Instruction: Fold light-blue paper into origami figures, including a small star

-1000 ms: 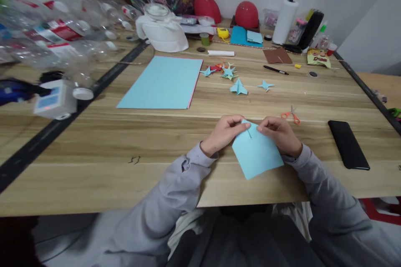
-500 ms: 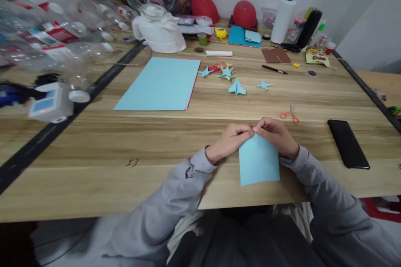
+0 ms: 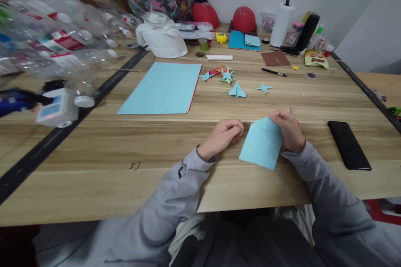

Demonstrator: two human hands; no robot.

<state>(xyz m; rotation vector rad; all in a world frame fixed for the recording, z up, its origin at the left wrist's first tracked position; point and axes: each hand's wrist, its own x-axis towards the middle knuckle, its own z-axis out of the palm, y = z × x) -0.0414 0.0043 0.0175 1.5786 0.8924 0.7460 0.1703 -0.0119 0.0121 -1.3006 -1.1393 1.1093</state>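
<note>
A light blue folded paper with a pointed top lies tilted near the front of the wooden table. My right hand grips its upper right edge, fingers curled over the paper. My left hand rests on the table just left of the paper, apart from it, fingers curled into a loose fist with nothing seen in them. Both arms wear grey sleeves.
A large blue sheet lies further back. Small folded paper shapes are scattered behind my hands. A black phone lies at the right. Orange scissors peek out behind my right hand. Plastic bottles pile at the left.
My left hand has let go of the paper's tip and drawn back to the left. My right hand has swung the paper, which now tilts the other way and sits a little further back.
</note>
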